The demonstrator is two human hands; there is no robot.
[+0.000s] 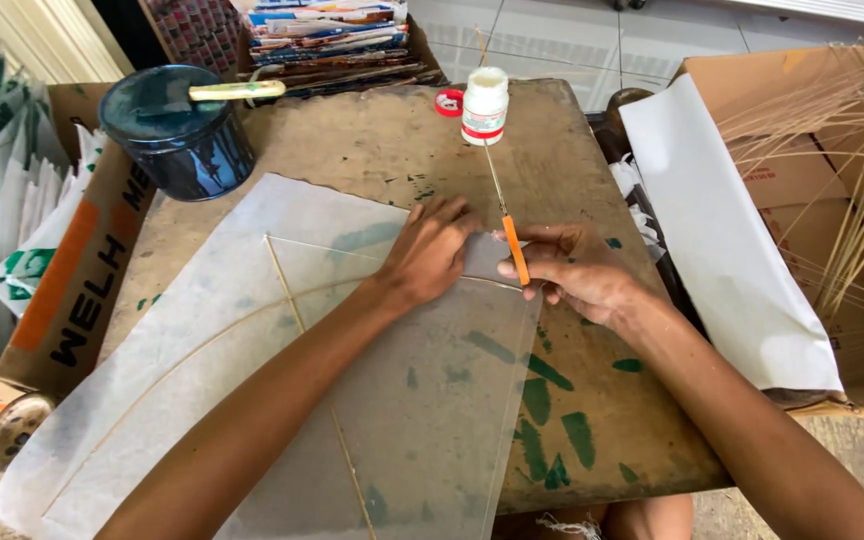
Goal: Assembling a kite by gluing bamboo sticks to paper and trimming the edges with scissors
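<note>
A single head-worn camera looks steeply down, close over the worktable (572,420).

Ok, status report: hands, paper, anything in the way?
Left hand flat on paper. Right hand grips orange stick at its corner. Glue bottle clear.

A paper sheet (252,400) lies on the board (592,400) with both hands (432,250) (572,270) at its far corner, a tin (177,125) behind left, a bottle (484,105) behind, a box (802,170) right.
</note>
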